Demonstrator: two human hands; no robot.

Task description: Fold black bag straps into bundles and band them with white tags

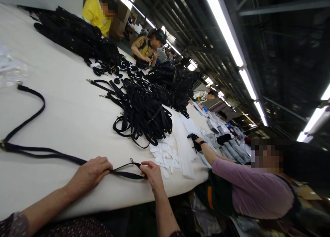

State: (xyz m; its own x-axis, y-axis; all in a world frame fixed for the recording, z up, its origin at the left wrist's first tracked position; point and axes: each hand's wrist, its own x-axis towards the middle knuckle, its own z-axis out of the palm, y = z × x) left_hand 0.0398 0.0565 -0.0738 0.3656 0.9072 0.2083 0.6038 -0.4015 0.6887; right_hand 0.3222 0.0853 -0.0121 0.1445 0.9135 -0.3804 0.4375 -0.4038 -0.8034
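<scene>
Strap (59, 155), black webbing, lay across the table edge in both hands. Left hand (89, 175) was closed narrow over the webbing, fingers curled on top, with the strap running out from under it toward the left of the view. Right hand (153, 175) pinched near the strap's end, thumb and fingers close together, nothing wide about the grip. Between the hands a short span ran nearly straight, with a swivel clip (132, 160) standing up off it, touching neither hand. Step shown: one strap gripped at two points either side of that clip. Rest of the strap made a long loop on the white table top (64, 116), with a buckle (3, 145) at the left edge of the view and a second clip (18, 83) at the loop's far end.

Just beside the right hand lay white cut-outs (163, 154) and white strips (184, 147). Further along sat a heap of black straps (139, 113) and black bags (69, 32). Co-worker at right, mauve sleeve (232, 171), held a black strap piece (194, 142) in one hand. Two more people (145, 48) sat further down the table.
</scene>
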